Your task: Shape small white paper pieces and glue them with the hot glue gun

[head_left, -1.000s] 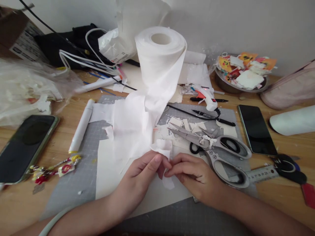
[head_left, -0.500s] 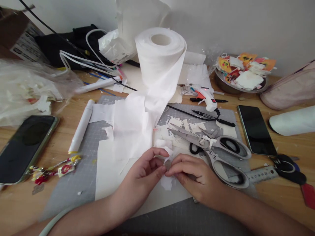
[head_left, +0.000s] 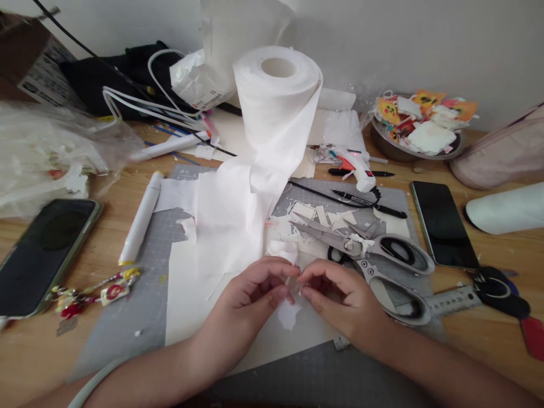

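Observation:
Between my fingertips is a small scrap of thin white paper. My left hand pinches it from the left, thumb below and forefinger above. From the right, my right hand pinches its other edge. Another torn white piece lies just beneath, on a cream sheet over a grey cutting mat. Beyond my hands, a large white paper roll stands upright, its loose end trailing toward me. Large grey-handled scissors lie close to my right hand.
Two phones, one left and one right, flank the mat. A white glue gun, pens and cut card scraps lie behind the scissors. At the back right is a metal bowl of small items. A white tube lies left.
My right hand has shifted slightly and its fingers are less curled. The fingertips of both hands have drawn a little apart, and the small scrap shows between them.

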`<state>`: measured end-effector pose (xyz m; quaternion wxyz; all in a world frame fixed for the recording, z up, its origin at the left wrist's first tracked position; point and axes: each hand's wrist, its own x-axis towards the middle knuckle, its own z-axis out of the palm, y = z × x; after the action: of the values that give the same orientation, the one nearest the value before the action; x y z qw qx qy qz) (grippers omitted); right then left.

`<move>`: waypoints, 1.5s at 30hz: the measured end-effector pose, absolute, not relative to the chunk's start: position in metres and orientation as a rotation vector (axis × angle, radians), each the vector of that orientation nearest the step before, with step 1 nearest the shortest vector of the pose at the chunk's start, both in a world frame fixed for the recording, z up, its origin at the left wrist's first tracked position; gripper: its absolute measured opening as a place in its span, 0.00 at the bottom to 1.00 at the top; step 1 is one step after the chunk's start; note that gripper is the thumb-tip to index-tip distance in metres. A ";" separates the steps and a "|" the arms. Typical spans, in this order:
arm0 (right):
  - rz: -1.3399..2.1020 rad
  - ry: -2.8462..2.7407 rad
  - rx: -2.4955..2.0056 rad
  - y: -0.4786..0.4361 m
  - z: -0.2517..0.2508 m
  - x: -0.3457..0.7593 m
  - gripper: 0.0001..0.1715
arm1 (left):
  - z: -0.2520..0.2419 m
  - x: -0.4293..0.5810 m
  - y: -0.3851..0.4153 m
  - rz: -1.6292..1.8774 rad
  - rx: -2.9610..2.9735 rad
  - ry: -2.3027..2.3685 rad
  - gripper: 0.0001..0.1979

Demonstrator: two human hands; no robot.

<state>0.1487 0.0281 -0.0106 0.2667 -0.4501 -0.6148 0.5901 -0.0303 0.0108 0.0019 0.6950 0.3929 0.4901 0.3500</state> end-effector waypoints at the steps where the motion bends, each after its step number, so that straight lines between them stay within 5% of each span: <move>1: 1.614 -1.634 -1.239 0.028 -0.011 0.148 0.03 | 0.002 -0.030 0.010 0.775 0.861 1.075 0.09; 14: 1.700 -1.680 -1.285 0.025 -0.012 0.148 0.03 | -0.004 -0.024 0.004 0.706 0.670 1.003 0.25; 32: 1.464 -1.826 -1.219 0.031 -0.010 0.147 0.14 | -0.002 -0.023 0.005 0.713 0.694 1.014 0.26; 45: 1.612 -1.823 -1.244 0.028 -0.005 0.147 0.05 | -0.006 -0.023 0.005 0.707 0.688 1.002 0.27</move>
<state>0.1473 0.0277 -0.0052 0.2029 -0.4459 -0.6530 0.5776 -0.0231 0.0046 -0.0056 0.7629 0.3162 0.4608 0.3250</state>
